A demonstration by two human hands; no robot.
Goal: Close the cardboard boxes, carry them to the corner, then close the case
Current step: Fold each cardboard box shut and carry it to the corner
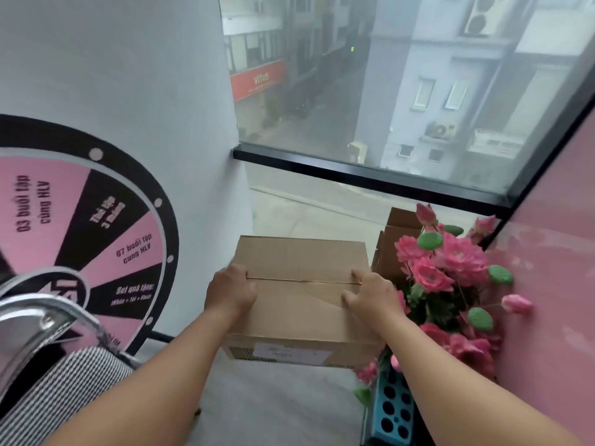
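A brown cardboard box (299, 262) with its top flaps folded shut is at the centre of the head view, in the corner by the window. My left hand (230, 289) grips its left side at the flap seam. On its right side my right hand (370, 296) holds the top, fingers over the flap. A white label is on the box's near face. A second cardboard box (391, 252) stands just right of it, partly hidden by pink flowers. The case is not in view.
A bunch of pink artificial flowers (450, 272) crowds the right, against a pink wall (553, 284). A blue holed rack (394, 410) lies below them. A pink-and-black prize wheel (80, 239) leans on the left wall, with a chrome chair (48, 342) at lower left. The window (386, 91) is ahead.
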